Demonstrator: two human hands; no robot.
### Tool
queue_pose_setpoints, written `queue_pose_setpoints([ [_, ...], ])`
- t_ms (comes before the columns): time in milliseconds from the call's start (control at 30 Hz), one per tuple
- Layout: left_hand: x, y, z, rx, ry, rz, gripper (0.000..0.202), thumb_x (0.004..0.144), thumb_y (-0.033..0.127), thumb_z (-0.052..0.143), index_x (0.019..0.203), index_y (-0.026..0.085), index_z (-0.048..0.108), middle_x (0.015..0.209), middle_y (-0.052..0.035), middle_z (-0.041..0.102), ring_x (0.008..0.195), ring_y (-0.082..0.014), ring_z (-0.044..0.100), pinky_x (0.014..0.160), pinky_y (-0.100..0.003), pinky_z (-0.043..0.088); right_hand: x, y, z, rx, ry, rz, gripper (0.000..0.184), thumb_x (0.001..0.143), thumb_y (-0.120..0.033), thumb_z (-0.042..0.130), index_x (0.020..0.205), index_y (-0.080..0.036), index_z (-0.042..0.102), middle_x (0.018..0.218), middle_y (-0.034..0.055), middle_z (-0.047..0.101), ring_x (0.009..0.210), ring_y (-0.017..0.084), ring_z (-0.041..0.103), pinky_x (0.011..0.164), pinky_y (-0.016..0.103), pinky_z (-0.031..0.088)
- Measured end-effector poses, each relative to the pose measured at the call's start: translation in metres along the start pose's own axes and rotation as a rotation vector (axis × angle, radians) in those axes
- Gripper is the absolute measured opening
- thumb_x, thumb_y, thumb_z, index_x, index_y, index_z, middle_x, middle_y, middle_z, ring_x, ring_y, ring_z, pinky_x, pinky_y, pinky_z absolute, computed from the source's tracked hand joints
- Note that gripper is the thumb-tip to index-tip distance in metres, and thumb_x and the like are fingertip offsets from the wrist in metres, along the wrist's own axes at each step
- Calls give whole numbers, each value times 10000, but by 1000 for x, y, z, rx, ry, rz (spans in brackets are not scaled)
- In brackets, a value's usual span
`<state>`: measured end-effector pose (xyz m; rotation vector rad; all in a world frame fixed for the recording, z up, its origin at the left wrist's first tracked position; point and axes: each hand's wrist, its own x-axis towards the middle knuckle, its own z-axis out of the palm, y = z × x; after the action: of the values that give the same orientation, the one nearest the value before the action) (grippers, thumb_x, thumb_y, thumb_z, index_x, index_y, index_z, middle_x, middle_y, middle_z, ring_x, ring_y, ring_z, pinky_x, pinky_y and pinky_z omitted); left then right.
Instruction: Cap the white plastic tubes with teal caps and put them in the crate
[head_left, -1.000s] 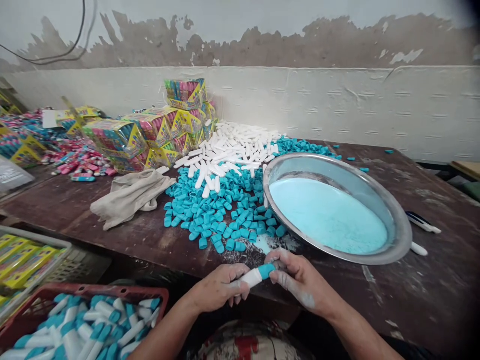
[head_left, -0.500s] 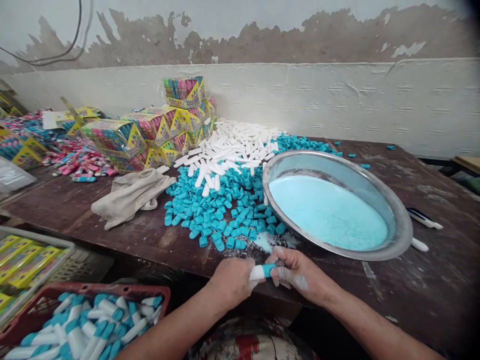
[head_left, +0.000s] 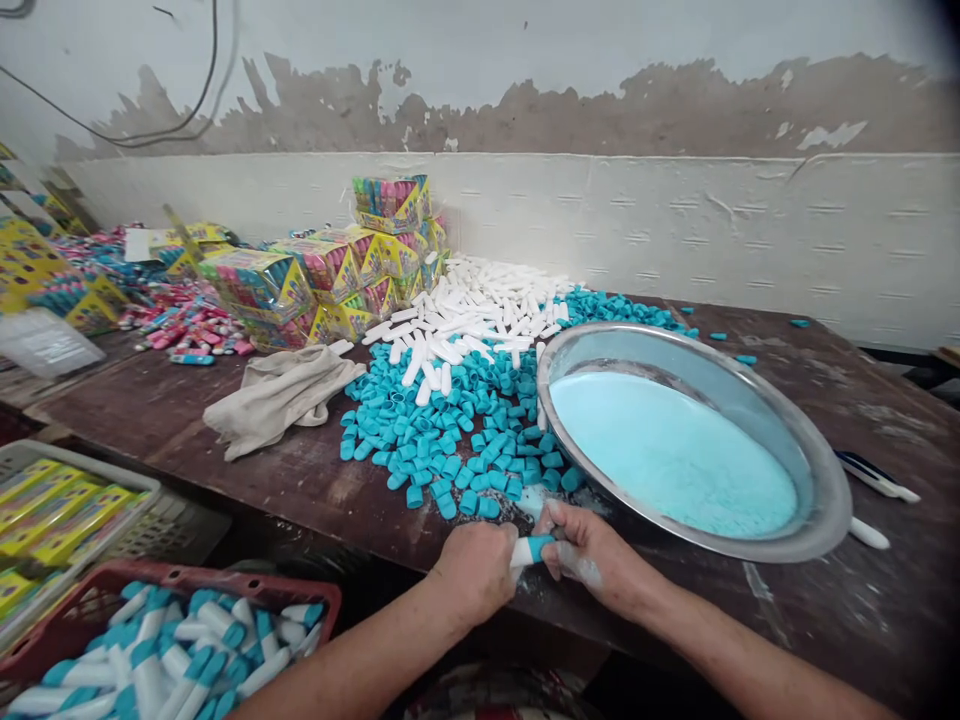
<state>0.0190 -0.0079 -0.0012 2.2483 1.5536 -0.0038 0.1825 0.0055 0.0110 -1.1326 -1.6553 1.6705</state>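
Note:
Close to the table's front edge, my left hand (head_left: 480, 572) is wrapped round a small white plastic tube with a blue cap (head_left: 523, 552). The thumb and fingers of my right hand (head_left: 589, 562) pinch the blue end of that tube; pale powder coats them. Just beyond my hands lies a heap of loose blue caps (head_left: 442, 440), with white empty-looking tubes (head_left: 487, 300) piled behind it. To the right stands a wide metal basin (head_left: 750, 545) containing light blue powder (head_left: 667, 450).
At lower left, a red crate (head_left: 225, 577) holds many capped tubes, beside a pale basket (head_left: 150, 500) of yellow boxes. A cloth glove (head_left: 281, 395) lies left of the caps. Display boxes (head_left: 330, 275) are stacked behind. A knife-like tool (head_left: 877, 475) rests right of the basin.
The view has shifted, so the table and basin sit slightly lower and further right. My hands stay together on the tube, and less of its white part shows.

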Motion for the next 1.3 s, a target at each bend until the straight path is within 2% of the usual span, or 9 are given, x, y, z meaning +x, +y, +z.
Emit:
queue_pose_setpoints([
  [133,-15,-37,-14,-49,81,-152,235,805,385,489,861,188,603,802,-108,682,754,-258,641,623,-292,413,17,-11,1,-181,-51,-96,150,796,-327,464,811,-183,502,607,-24,547,450,95,423,460,216,335],
  [233,-31,-69,-26,-109,143,-298,262,806,436,510,849,187,578,784,-86,676,743,-239,635,611,-264,381,38,-10,4,-617,107,-223,150,846,-228,426,798,-174,558,717,26,577,630,146,539,596,248,405],
  [300,-38,-81,-28,-153,163,-327,254,805,434,516,824,185,567,774,-69,671,726,-221,629,605,-250,362,51,-7,11,-956,124,-201,167,852,-189,457,744,-166,583,765,56,584,704,173,567,636,261,409],
  [400,-41,-84,-22,-195,187,-324,254,807,432,514,807,185,570,764,-60,669,714,-212,624,601,-245,344,62,-5,25,-1293,100,-127,148,861,-214,496,785,-159,609,861,86,586,696,183,591,608,267,408],
  [533,-36,-76,-12,-197,198,-296,261,800,437,524,775,184,584,725,-60,665,692,-216,623,578,-244,332,62,-7,42,-1425,95,-132,114,848,-235,521,881,-172,609,946,106,573,750,224,608,592,279,420],
  [733,-34,-72,-13,-165,201,-260,244,808,423,521,805,193,604,745,-51,671,703,-209,626,579,-242,357,54,9,51,-1341,88,-240,275,826,-39,411,1024,-132,577,942,123,611,854,255,591,716,330,435],
  [867,-34,-68,-12,-101,161,-228,234,801,429,531,832,209,604,805,-42,686,760,-210,642,611,-237,400,45,8,32,-884,162,-229,143,832,-148,488,923,-147,598,876,82,637,817,213,589,722,290,437],
  [967,-32,-58,-9,-25,122,-166,248,802,450,525,840,217,601,825,-38,692,789,-223,648,633,-248,429,32,-4,15,-543,90,-298,119,828,-243,513,833,-182,615,795,18,637,752,165,576,695,248,425],
  [1300,-21,-29,-4,111,17,6,272,816,445,490,857,198,593,811,-75,694,768,-256,659,651,-310,484,-7,-6,5,-303,39,-147,155,778,-291,523,737,-171,611,637,-15,536,618,128,469,588,226,352],
])
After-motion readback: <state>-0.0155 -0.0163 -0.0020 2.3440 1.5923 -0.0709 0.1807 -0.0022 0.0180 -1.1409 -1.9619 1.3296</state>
